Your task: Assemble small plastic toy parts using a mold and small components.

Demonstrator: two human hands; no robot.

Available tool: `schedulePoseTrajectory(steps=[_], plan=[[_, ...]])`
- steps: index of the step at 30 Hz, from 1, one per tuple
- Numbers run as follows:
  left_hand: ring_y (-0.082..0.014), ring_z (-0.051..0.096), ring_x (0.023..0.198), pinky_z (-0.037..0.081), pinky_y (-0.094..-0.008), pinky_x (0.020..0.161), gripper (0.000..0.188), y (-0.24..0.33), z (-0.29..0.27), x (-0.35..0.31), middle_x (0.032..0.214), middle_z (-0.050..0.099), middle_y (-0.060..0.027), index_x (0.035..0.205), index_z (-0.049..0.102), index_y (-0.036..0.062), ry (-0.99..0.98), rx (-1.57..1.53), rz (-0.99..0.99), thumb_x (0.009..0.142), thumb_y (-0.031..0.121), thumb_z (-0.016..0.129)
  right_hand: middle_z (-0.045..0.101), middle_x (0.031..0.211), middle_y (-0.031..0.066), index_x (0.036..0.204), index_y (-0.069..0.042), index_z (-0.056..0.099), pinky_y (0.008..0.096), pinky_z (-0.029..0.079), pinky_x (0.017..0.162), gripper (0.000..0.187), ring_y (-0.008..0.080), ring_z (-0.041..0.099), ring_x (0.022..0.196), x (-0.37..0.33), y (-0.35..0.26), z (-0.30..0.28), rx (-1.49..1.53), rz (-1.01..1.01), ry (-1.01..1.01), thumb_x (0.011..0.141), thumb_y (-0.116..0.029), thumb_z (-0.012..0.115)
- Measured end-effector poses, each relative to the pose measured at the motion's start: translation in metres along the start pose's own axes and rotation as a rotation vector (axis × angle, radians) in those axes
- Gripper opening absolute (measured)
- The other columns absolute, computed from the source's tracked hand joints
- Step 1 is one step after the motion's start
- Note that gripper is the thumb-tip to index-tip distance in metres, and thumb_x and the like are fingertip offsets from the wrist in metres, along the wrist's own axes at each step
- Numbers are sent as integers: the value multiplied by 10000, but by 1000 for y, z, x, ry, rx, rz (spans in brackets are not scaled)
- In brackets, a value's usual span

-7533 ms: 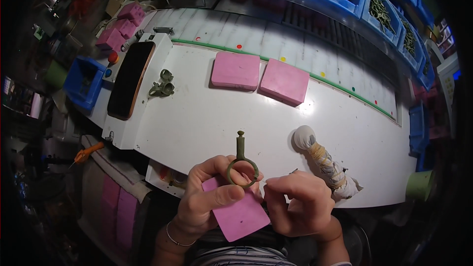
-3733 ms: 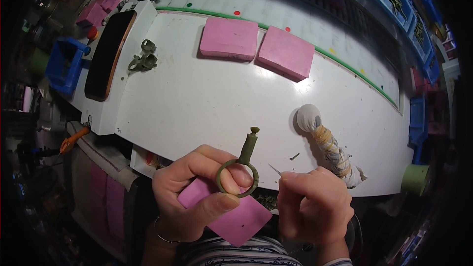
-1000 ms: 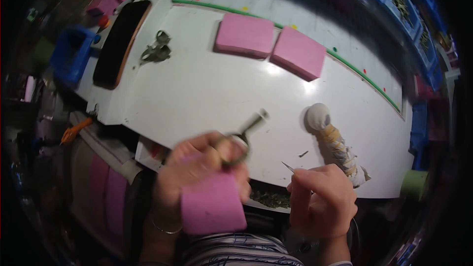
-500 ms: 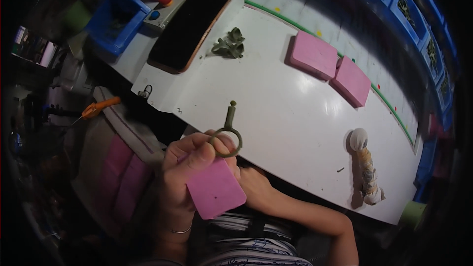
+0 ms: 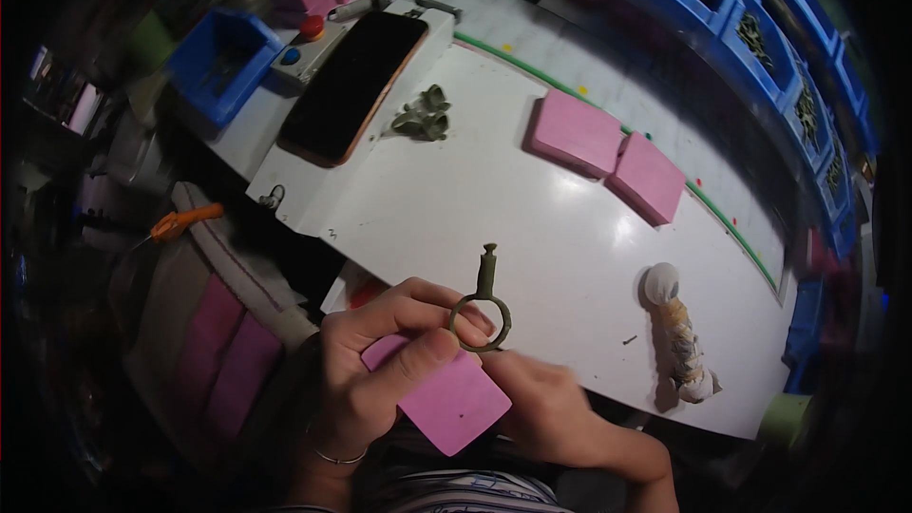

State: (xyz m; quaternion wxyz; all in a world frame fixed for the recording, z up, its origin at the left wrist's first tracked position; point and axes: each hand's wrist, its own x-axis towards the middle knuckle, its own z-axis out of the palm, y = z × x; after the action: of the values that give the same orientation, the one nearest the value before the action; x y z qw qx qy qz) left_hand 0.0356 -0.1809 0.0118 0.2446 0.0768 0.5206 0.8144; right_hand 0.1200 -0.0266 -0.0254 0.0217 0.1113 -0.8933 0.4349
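Note:
My left hand [image 5: 385, 361] is closed, pinching an olive-green ring with a knobbed stem [image 5: 485, 275] between thumb and fingers. The stem points away from me. Tucked in the same hand, a square pink slab [image 5: 461, 408] with a small dark hole hangs below the thumb. My right hand [image 5: 546, 399] is close beside the ring's lower right side, its fingers drawn together. Whatever they hold, if anything, is hidden. Both hands are above the near edge of the white worktop [image 5: 446, 199]. A small cluster of green pieces [image 5: 423, 116] lies farther off.
Two pink blocks [image 5: 575, 133] lie near a green strip. A wrapped, bone-shaped bundle [image 5: 681, 337] rests at right. A phone [image 5: 356, 85], a button box [image 5: 302, 62] and a blue bin [image 5: 223, 66] are at left. Blue bins [image 5: 760, 47] of green pieces line the far right.
My left hand has moved right with the ring and slab. My right hand, behind the slab before, now shows beside the ring. The whole view has shifted slightly.

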Motion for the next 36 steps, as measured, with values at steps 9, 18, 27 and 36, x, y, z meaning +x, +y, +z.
schedulePoseTrajectory(steps=[9, 18, 27, 36], plan=[[-198, 629, 753, 514, -273, 623, 191, -12, 61, 12, 917, 639, -101, 880, 676, 4, -273, 860, 561, 699, -53, 694, 608, 675, 62, 1041, 36, 596, 219, 420, 486, 248, 96, 534, 516, -18, -20, -91, 368, 151, 609, 799, 50, 647], [-168, 615, 781, 495, -263, 689, 381, -26, 106, 20, 943, 633, -120, 1025, 644, -15, -335, 705, 377, 669, 14, 777, 597, 889, 173, 971, 88, 562, 223, 524, 570, 155, 168, 637, 694, -70, -6, -91, 450, 98, 722, 818, 111, 575], [-162, 609, 755, 483, -258, 698, 121, -47, 118, 23, 839, 627, -111, 835, 640, -28, -472, 483, 200, 730, -86, 656, 650, 874, 141, 991, 77, 614, 217, 536, 618, 209, 138, 664, 709, -93, 1, -97, 519, 250, 708, 792, 45, 669], [-163, 586, 712, 451, -259, 685, 60, -69, 152, 28, 753, 614, -100, 765, 626, -42, -420, 549, 14, 706, -50, 640, 630, 765, 92, 951, 56, 617, 220, 495, 547, 121, 100, 617, 620, -130, 17, -128, 514, 386, 776, 833, 28, 621]])
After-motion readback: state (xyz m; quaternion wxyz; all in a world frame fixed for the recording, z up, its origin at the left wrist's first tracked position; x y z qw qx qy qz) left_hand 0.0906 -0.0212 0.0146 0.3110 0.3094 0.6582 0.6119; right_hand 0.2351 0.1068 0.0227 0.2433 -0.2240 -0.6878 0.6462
